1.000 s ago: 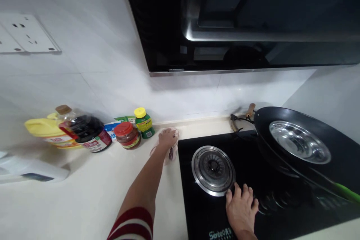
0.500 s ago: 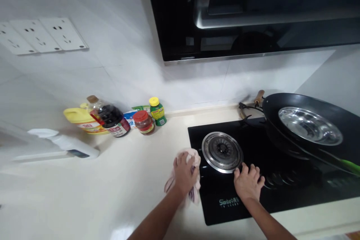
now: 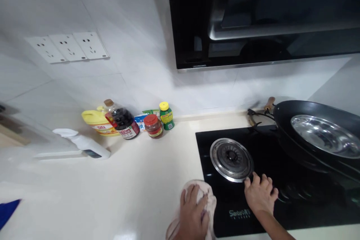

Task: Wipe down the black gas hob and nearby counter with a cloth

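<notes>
Your left hand (image 3: 193, 213) and the cloth (image 3: 210, 198) have come from near the green bottle (image 3: 167, 118) to the desk's (image 3: 140, 191) front, at the stove's (image 3: 223, 210) left edge. That hand lies over the cloth; whether its fingers grip, I cannot tell. Your right hand (image 3: 260, 194), empty with fingers spread, is just beside the burner (image 3: 231, 157).

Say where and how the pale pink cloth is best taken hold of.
Likely by its bunched middle, with the palm coming down from above on the near side. The cloth is soft, has no handle, and lies low on the counter at the edge of the cooktop; its folds should offer more to grip than a single edge. The left hand lies over it.
</notes>
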{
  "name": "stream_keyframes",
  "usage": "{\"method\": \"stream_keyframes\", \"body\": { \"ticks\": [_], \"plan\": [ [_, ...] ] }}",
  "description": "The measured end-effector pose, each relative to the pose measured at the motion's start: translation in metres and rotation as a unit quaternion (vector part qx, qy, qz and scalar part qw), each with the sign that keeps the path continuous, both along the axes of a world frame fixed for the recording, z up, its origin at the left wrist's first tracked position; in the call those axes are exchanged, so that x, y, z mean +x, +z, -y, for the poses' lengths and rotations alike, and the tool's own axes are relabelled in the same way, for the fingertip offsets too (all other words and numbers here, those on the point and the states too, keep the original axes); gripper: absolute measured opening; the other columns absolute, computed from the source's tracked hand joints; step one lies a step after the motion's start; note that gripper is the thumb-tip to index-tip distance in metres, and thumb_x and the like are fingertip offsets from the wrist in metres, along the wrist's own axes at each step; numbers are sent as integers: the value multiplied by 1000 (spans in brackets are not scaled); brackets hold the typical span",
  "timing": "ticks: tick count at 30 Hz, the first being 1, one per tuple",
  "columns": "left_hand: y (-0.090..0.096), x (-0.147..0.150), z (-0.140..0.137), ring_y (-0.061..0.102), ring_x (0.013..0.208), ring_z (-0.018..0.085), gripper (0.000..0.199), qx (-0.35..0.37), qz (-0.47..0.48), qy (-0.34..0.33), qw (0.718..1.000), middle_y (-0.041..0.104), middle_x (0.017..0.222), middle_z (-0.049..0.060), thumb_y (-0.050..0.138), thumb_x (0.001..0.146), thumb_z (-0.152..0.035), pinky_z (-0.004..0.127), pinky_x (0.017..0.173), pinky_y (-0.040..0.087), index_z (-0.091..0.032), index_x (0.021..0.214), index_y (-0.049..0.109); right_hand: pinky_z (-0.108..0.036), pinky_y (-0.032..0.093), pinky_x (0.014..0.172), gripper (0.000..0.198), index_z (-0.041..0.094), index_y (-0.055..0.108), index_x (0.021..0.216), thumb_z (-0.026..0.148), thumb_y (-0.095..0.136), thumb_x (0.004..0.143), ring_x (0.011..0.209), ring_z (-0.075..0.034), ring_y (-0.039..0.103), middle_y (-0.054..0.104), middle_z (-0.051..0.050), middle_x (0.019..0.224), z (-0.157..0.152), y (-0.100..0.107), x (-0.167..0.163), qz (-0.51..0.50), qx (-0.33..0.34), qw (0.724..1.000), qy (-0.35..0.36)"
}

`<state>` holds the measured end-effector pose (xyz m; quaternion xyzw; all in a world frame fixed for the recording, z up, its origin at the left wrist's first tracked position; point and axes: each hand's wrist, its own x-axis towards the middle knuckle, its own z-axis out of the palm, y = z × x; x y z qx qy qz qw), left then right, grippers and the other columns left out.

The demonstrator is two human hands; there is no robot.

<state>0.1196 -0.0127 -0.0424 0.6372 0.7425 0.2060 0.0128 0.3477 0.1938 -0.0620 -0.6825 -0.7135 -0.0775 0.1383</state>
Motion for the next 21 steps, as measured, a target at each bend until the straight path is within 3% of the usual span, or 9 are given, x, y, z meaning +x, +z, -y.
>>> {"method": "stream_keyframes", "body": {
  "ticks": [5,8,12,16,21],
  "plan": [
    [36,-58,-105,44,151,36,49,-46,17,88,995,53,161,9,54,95,-39,62,124,36,-37,143,62,-70,34,111,54,10,64,132,42,36,99,148,-46,38,55,-30,144,0,-9,4,0,23,1000,16],
    [43,-94,-172,40,152,38,46,-46,3,109,993,50,162,13,56,97,-39,65,123,35,-29,142,62,-72,35,110,57,11,64,131,47,33,99,146,-47,39,56,-30,142,-2,-16,7,-4,33,999,27],
    [50,-135,-237,52,140,32,49,-45,-24,126,991,54,154,11,66,95,-48,62,117,46,-24,137,60,-72,36,109,56,13,65,131,47,34,98,146,-46,40,57,-29,142,-3,-19,8,-8,33,999,20],
    [58,-171,-256,61,128,28,44,-37,-34,150,987,61,143,10,61,99,-47,55,108,55,-21,134,62,-71,38,108,52,16,67,130,45,37,98,145,-46,43,58,-28,142,-3,-16,6,-19,31,999,14],
    [54,-196,-210,61,128,28,45,-39,-41,190,980,60,145,11,64,97,-47,55,108,55,-22,134,61,-71,37,108,52,12,67,129,43,39,97,144,-47,43,57,-30,142,-2,-10,5,-19,35,999,16]
  ]
}}
